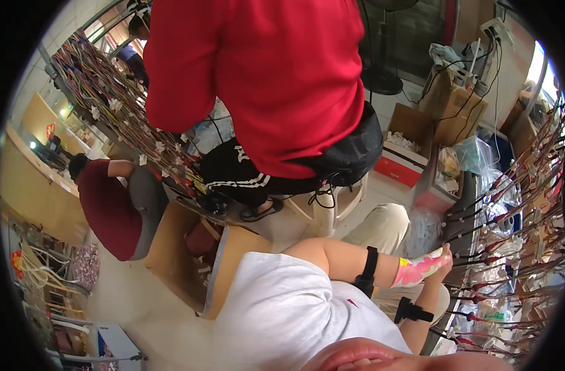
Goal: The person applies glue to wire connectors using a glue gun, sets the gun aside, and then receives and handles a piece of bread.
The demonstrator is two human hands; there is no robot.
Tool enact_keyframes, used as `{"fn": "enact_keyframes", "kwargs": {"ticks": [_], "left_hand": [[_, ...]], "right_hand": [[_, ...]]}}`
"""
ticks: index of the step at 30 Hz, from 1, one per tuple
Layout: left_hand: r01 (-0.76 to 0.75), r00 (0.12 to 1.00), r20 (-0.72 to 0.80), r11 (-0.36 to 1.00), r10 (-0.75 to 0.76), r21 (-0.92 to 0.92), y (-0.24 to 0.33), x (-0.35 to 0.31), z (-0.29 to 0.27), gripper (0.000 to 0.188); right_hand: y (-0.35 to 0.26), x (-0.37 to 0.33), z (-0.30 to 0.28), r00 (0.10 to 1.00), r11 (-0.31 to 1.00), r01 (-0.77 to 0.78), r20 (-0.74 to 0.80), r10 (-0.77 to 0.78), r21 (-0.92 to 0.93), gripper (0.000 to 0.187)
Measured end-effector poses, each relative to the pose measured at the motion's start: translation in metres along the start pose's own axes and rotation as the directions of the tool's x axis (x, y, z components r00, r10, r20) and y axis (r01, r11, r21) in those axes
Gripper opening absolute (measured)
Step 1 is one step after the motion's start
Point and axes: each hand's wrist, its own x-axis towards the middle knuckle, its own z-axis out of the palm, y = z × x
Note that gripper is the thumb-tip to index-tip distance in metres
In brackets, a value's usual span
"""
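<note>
My left arm, in a pink and yellow floral sleeve with a black strap, reaches to the right. At its end my left hand is closed, its fingers small and bunched. Just below it, my right hand is also closed and meets the left one; a black strap circles that forearm. Both hands are right beside the ends of dark wires with red sections, which hang in rows on a rack. Whatever lies between the fingers is too small to make out.
A person in a red top sits close by on a white stool. Behind me stands an open cardboard box. Another person crouches at left, near a rack of coloured wires. Boxes with parts stand at upper right.
</note>
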Motion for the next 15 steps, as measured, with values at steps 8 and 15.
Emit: {"fn": "enact_keyframes", "kwargs": {"ticks": [8,15], "left_hand": [[0.014,0.999,0.032,0.999,-0.014,-0.028,0.001,-0.023,-0.028,0.030],[0.209,0.974,0.101,0.977,-0.204,-0.040,-0.005,-0.018,-0.058,0.044]], "right_hand": [[0.044,0.013,-0.008,0.996,0.985,0.012,-0.080,-0.026,-0.172,0.043],[0.064,0.014,-0.033,0.982,0.753,-0.099,0.188,-0.034,0.651,0.025]]}}
